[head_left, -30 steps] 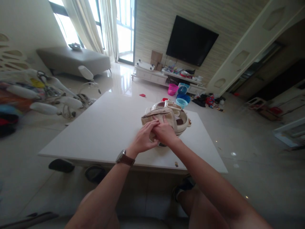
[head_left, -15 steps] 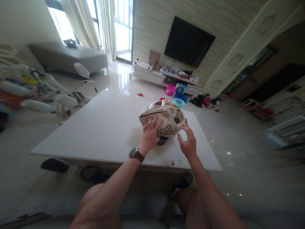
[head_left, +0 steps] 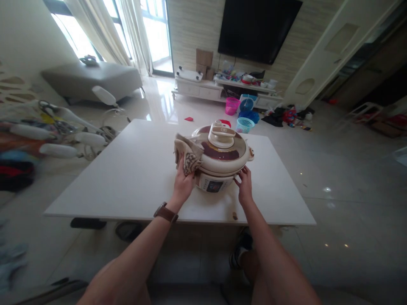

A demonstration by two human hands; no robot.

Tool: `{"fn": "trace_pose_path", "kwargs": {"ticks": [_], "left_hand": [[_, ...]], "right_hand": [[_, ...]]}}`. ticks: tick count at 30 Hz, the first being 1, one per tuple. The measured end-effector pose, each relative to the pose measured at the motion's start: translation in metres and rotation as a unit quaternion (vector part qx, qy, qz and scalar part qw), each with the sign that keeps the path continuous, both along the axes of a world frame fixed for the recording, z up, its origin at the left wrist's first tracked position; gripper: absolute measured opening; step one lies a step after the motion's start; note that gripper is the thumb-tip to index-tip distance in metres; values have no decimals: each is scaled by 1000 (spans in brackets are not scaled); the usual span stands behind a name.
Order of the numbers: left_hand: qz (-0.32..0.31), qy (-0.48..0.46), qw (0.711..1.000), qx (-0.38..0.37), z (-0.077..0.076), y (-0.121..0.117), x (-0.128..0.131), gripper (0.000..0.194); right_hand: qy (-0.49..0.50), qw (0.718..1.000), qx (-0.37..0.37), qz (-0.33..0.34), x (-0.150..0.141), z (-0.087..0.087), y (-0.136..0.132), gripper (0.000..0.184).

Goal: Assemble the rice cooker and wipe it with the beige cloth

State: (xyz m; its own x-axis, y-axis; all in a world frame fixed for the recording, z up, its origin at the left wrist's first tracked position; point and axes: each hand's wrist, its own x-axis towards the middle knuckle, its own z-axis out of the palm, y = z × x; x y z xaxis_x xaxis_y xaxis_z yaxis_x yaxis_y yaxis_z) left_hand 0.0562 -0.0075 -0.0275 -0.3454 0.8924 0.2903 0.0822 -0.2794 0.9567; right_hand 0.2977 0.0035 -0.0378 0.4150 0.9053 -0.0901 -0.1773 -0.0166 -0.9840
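A cream electric pressure cooker (head_left: 211, 169) with a brown-and-cream lid and a dark control panel stands upright on the white table (head_left: 127, 169). My left hand (head_left: 183, 182) is closed on a beige cloth (head_left: 187, 154) with a dark brown pattern, bunched against the cooker's left side. On the other side, my right hand (head_left: 244, 184) has its fingers curled against the cooker just under the rim, steadying it; its fingertips are partly hidden. The lid handle (head_left: 222, 134) is uncovered on top.
A small brown item (head_left: 235, 215) lies near the table's front edge. Beyond the table are a pink basket (head_left: 232, 106), a light blue basket (head_left: 245, 125) and a cluttered TV cabinet (head_left: 203, 91). A bicycle-like frame with white padded parts (head_left: 59, 150) stands at the left.
The cloth has gone from the cooker's top and front to its left side, bunched up in my left hand. My right hand has lowered to the cooker's right side. The view has shifted.
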Motion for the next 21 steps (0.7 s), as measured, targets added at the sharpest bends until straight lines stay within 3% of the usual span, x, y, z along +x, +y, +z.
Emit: {"fn": "trace_pose_path", "kwargs": {"ticks": [6, 11, 17, 21], "left_hand": [[47, -99, 992, -63, -19, 4, 4, 46], [107, -184, 951, -224, -35, -4, 18, 35], [89, -190, 961, -178, -43, -51, 65, 43], [66, -174, 971, -149, -40, -60, 77, 52]], "right_hand": [[41, 999, -16, -18, -8, 7, 4, 55], [58, 998, -23, -12, -6, 9, 3, 55], [50, 998, -28, -8, -9, 6, -2, 60], [50, 998, -26, -1, -11, 5, -6, 64]]}}
